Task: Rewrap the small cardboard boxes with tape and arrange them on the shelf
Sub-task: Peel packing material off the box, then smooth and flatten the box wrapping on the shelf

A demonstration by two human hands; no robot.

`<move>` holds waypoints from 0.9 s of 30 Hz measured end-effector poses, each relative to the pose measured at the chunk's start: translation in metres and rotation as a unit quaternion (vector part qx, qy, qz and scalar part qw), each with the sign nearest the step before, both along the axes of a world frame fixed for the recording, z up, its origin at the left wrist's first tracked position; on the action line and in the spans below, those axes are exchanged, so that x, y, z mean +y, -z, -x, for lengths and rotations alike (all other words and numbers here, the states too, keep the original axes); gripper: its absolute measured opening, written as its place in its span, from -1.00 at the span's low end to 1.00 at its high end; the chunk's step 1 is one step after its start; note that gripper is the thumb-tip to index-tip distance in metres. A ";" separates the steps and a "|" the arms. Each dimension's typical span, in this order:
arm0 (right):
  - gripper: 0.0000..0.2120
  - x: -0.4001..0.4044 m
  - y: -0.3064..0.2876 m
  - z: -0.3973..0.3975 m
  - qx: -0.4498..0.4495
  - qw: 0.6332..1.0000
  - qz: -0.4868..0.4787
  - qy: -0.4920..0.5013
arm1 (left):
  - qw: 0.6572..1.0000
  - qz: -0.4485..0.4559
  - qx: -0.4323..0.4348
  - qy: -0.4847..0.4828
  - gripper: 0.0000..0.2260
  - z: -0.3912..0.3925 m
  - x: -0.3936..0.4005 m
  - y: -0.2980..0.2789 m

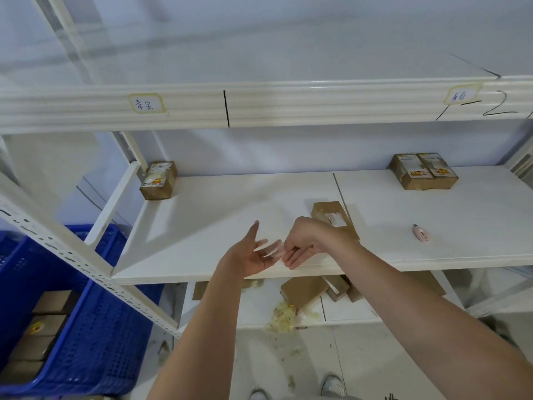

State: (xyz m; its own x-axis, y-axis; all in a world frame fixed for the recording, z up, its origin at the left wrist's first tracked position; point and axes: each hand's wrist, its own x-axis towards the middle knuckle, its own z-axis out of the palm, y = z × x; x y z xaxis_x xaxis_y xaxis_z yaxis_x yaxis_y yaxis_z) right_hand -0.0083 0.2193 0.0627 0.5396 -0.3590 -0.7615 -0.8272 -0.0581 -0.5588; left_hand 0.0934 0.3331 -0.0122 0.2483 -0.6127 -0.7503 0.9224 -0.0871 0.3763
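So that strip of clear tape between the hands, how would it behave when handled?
The tape strip looks thin and see-through, so it is probably floppy and very light. It spans from the left hand to the right hand, whose fingers pinch it, so it likely clings to skin and could fold onto itself.

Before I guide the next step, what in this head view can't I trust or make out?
- What the left hand and right hand hold between them: motion blur; possibly tape.
- Flat box on the shelf: near end hidden by the right wrist.
- Shelf labels: handwriting too small and blurred.
- Boxes in the blue crate: cut off by the left edge.
- Cardboard on the floor: partly hidden under the shelf board.
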 end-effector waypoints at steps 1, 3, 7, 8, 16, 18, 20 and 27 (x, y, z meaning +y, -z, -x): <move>-0.87 -0.003 -0.001 0.003 0.004 1.000 0.010 -0.012 | 1.000 0.001 -0.015 -0.003 -0.58 0.000 -0.001 -0.004; -0.86 -0.013 -0.003 0.009 0.010 0.999 0.024 -0.021 | 0.999 -0.004 -0.051 -0.004 -0.76 0.001 -0.005 -0.007; -0.78 -0.039 -0.003 0.021 0.010 0.999 0.034 -0.006 | 0.991 -0.024 -0.133 0.013 -0.70 0.005 -0.014 -0.004; -0.77 -0.045 -0.004 0.024 0.012 0.999 0.035 -0.003 | 0.989 -0.021 -0.146 0.017 -0.71 0.006 -0.017 -0.002; -0.71 -0.108 0.001 0.057 0.053 0.997 0.040 -0.030 | 0.976 -0.008 -0.212 0.055 -0.84 0.023 -0.060 0.000; -0.72 -0.127 0.003 0.062 0.048 0.998 0.033 -0.032 | 0.976 -0.008 -0.214 0.048 -0.85 0.027 -0.076 0.000; -0.74 -0.146 0.004 0.066 0.045 0.998 0.027 -0.026 | 0.975 -0.015 -0.218 0.047 -0.85 0.034 -0.093 -0.004; -0.84 -0.212 0.003 0.073 0.043 0.998 0.013 -0.036 | 0.970 -0.070 -0.233 0.024 -0.86 0.048 -0.144 -0.021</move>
